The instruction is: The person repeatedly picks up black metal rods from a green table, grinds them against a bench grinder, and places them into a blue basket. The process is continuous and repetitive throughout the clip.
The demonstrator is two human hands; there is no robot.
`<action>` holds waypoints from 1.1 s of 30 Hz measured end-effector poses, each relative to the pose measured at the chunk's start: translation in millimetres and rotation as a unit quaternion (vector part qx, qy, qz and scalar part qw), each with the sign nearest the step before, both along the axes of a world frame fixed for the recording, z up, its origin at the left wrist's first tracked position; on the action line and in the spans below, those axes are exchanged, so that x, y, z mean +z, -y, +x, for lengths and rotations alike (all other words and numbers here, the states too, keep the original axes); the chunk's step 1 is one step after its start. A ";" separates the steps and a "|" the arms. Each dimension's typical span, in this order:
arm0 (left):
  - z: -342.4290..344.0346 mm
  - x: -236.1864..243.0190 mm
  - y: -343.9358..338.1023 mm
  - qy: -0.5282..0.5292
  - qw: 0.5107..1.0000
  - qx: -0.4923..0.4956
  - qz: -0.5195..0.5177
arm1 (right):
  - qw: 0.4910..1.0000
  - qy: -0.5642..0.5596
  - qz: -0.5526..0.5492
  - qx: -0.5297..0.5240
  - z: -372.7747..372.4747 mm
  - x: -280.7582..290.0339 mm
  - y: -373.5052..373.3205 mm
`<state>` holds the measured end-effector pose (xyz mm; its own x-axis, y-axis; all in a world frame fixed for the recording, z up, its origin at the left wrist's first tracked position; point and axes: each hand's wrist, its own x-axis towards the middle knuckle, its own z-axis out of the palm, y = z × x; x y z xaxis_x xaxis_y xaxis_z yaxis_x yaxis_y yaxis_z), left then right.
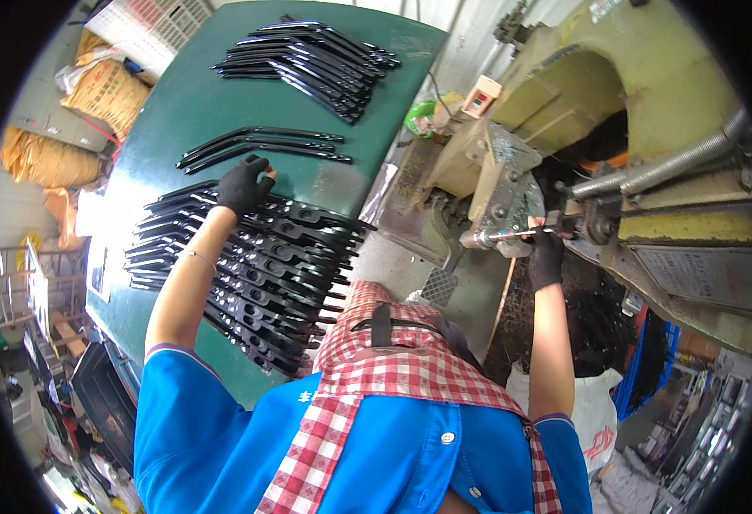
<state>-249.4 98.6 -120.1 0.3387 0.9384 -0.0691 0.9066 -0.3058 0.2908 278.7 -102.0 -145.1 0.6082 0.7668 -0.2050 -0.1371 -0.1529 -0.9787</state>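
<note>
My left hand [245,187], in a black fingerless glove, rests at the upper edge of a large stack of black metal arms [264,274] with holes in them. Its fingers are curled, and what lies under them is hidden. Just beyond it are a few bent black bars [260,144] on the green table [170,128]. My right hand [547,254], gloved the same way, is raised at the machine's working head. Its fingers are closed beside a thin metal rod [513,234]; what they pinch is too small to make out.
Another pile of bent black bars [316,64] lies at the table's far end. The olive-green machine [676,60] fills the right side, with a switch box [482,97] on it. A foot pedal [439,286] is below, and a blue crate [647,364] stands at right. Woven sacks [106,94] are at left.
</note>
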 end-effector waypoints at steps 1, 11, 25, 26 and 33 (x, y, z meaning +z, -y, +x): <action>-2.9 -13.2 -12.5 0.003 0.999 -0.026 0.036 | 0.996 -0.065 0.049 0.030 -12.5 27.7 8.2; 48.1 -24.8 -49.6 -0.067 0.991 -0.113 0.040 | 0.987 -0.066 0.033 0.142 -54.3 97.9 20.2; 37.2 6.5 -35.9 -0.027 0.963 -0.155 0.220 | 0.694 0.544 -0.467 0.059 121.8 -17.7 158.0; 42.8 12.6 -34.3 -0.013 0.957 -0.181 0.224 | 0.654 0.582 -0.481 0.049 125.9 -27.1 166.6; 115.3 52.7 10.7 0.082 0.938 -0.296 0.158 | 0.710 0.613 -0.307 0.163 118.4 -32.9 143.9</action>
<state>-134.1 88.0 -67.4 0.7891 0.5467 0.2802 0.5012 -0.8367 0.2209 397.1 -245.9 -178.0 0.4289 0.9028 -0.0305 0.9003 -0.4300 -0.0681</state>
